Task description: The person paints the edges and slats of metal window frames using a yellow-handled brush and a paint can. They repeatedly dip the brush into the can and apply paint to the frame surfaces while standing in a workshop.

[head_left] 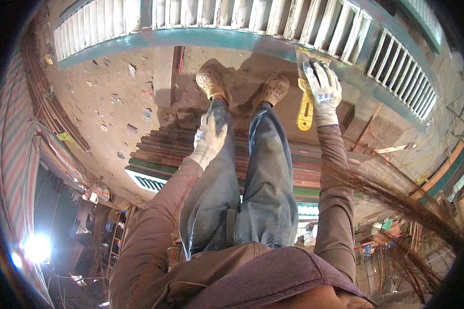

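My right hand point(324, 88), in a white work glove, grips a putty knife point(305, 107) with a yellow slotted handle. The handle hangs down beside the palm, while the fingers lie over the upper part near its blade. That blade meets the green frame point(211, 39) of a long louvred panel with white slats point(242, 13). My left hand point(209, 138), in a matching glove with grey fingertips, rests against my left knee. Its fingers are partly extended and I see nothing held in them.
My feet in tan clogs point(210, 82) stand on a dirty floor point(103, 98) scattered with chips. Reddish-brown boards point(165, 147) are stacked behind my legs. Another white-slatted section point(402, 74) is at the far right. Striped sheeting point(15, 134) and a bright lamp point(37, 249) are at left.
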The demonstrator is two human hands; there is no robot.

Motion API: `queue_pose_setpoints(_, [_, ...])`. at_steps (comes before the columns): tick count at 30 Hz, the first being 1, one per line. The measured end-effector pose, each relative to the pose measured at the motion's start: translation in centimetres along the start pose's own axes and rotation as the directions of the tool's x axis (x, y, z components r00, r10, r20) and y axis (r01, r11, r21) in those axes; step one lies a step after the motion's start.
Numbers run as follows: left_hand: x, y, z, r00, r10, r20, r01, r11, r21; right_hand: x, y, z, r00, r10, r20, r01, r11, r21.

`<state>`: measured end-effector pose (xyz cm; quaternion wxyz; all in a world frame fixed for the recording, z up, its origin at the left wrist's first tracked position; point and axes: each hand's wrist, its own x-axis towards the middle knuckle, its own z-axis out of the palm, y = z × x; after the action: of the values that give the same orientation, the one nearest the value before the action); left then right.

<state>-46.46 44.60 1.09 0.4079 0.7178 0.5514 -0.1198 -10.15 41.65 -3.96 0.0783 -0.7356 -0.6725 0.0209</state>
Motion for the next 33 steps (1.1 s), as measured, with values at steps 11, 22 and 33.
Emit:
queue_pose_setpoints(11, [-6.3,-2.1,2.1,0.929,0.029,0.369,-0.053,0.997,0.055,0.5,0.2,-0.5,0.997,0.074,-0.038,-0.071,0.995,0.069])
queue_pose_setpoints(22, [-4.5,-0.5,1.1,0.932,0.021,0.363,-0.107,0.970,0.217,0.6,2.2,-1.3,0.998,0.058,-0.027,-0.057,0.998,0.039])
queue_pose_setpoints(33, [-4.3,-1.1,1.6,0.928,-0.020,0.372,-0.077,0.967,0.245,-3.3,0.7,-1.6,0.980,0.192,-0.045,-0.188,0.979,0.073])
